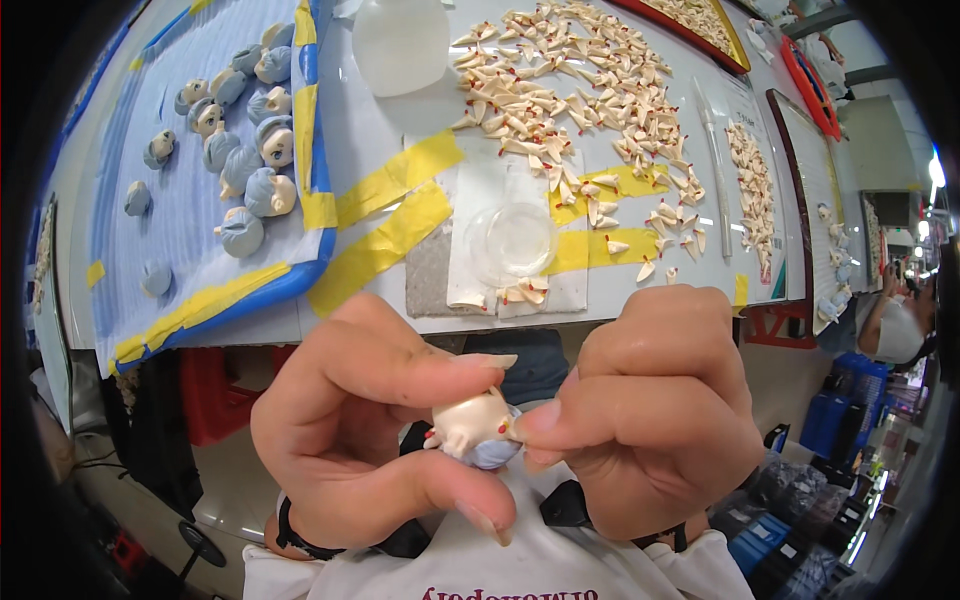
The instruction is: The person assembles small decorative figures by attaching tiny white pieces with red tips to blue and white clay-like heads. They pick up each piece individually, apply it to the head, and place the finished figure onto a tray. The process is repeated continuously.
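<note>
Above my lap, my left hand (350,430) grips a small doll head (472,418) between thumb and fingers. The head is cream-coloured with pale blue hair, and a red-tipped bit shows on each side of it. My right hand (660,400) is closed, its thumb and forefinger pinched together against the head's right side, beside one red tip. What lies between those fingertips is hidden. On the table beyond, many small pointed cream pieces with red tips (620,85) are spread out. A few more lie by a round clear dish (518,240).
To the left, a blue-rimmed tray (318,130) lined with blue cloth holds several doll heads. A translucent white container (400,45) stands at the back. Yellow tape (400,180) marks the table. A pen-like tool (713,165) lies right, near another pile of pieces (752,190).
</note>
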Tool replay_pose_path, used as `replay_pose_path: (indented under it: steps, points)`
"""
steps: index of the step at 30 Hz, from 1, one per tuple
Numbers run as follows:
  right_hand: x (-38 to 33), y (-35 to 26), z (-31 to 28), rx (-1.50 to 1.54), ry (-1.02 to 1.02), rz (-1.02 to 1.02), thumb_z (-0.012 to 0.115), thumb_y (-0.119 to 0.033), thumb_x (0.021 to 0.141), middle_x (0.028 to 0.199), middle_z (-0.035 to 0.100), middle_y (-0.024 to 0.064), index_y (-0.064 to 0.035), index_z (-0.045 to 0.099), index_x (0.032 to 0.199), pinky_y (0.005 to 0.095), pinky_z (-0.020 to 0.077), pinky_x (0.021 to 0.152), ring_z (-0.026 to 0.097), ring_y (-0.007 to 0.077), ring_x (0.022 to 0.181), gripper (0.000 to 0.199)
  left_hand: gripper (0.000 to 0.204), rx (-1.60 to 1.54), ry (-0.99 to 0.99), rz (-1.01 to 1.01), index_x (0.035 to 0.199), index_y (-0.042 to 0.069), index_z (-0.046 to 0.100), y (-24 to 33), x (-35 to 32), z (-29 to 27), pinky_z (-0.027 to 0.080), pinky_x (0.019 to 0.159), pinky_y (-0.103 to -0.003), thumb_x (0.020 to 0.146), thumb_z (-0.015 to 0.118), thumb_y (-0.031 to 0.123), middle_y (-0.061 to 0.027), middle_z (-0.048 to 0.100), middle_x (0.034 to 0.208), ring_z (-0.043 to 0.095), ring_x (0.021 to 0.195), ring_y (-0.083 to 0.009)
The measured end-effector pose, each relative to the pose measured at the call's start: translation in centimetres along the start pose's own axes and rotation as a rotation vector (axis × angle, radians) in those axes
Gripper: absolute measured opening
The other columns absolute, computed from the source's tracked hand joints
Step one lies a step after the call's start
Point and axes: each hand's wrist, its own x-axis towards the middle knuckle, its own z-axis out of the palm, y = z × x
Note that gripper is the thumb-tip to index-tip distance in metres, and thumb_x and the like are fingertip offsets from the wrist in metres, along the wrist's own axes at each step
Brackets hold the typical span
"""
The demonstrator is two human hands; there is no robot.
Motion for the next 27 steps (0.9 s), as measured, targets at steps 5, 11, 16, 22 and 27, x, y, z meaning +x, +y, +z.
replay_pose_path:
  steps: [5, 11, 16, 22, 27]
  points:
    - [-0.1, 0.6, -0.2, 0.077, 0.042, -0.024, 0.078, -0.014, 0.063, 0.083, 0.051, 0.0048, -0.0108, 0.058, 0.088, 0.0247, 0.0382, 0.059, 0.048, 0.0141, 0.068, 0.032, 0.053, 0.393, -0.162, 0.267, 0.096, -0.002, 0.051, 0.3, 1.3, -1.0, 0.043, 0.061, -0.022, 0.066, 0.077, 0.034, -0.0111, 0.052, 0.086, 0.054, 0.070, -0.0137]
    - [-0.3, -0.1, -0.7, 0.614, -0.093, 0.374, 0.077, -0.022, 0.068, 0.100, 0.054, 0.0120, 0.0009, 0.043, 0.115, 0.0264, 0.0451, 0.074, 0.056, 0.0177, 0.083, 0.062, 0.045, 0.663, -0.169, 0.537, 0.099, 0.003, 0.056, 0.9, 2.7, 0.2, 0.040, 0.055, -0.027, 0.062, 0.079, 0.016, -0.0112, 0.058, 0.086, 0.052, 0.071, -0.0180]
    - [-0.1, 0.1, -3.2, 0.450, -0.075, 0.399, 0.069, -0.010, 0.074, 0.099, 0.056, 0.0120, 0.0001, 0.049, 0.108, 0.0262, 0.0470, 0.071, 0.059, 0.0178, 0.083, 0.041, 0.044, 0.886, -0.257, 0.583, 0.102, 0.002, 0.050, 1.3, 2.1, 0.5, 0.039, 0.065, -0.036, 0.076, 0.066, 0.034, -0.0172, 0.050, 0.094, 0.048, 0.079, -0.0255]
    - [-2.9, 8.9, -21.4, -0.361, 0.454, 0.650, 0.057, -0.006, 0.076, 0.080, 0.055, 0.0008, -0.0017, 0.058, 0.098, 0.0205, 0.0391, 0.065, 0.048, 0.0070, 0.068, 0.022, 0.037, 1.079, 0.238, 0.303, 0.114, -0.004, 0.046, 4.6, 0.4, -7.9, 0.035, 0.091, -0.034, 0.084, 0.056, 0.013, -0.0155, 0.050, 0.112, 0.046, 0.102, -0.0233]
    - [-9.3, 13.1, -31.3, -0.927, 0.073, 0.974, 0.061, -0.010, 0.074, 0.088, 0.059, 0.0060, -0.0021, 0.059, 0.102, 0.0262, 0.0431, 0.068, 0.052, 0.0136, 0.072, 0.029, 0.032, 1.257, 0.332, 0.239, 0.119, -0.004, 0.045, 6.1, 0.2, -13.1, 0.031, 0.096, -0.032, 0.088, 0.047, 0.005, -0.0133, 0.049, 0.119, 0.044, 0.112, -0.0193]
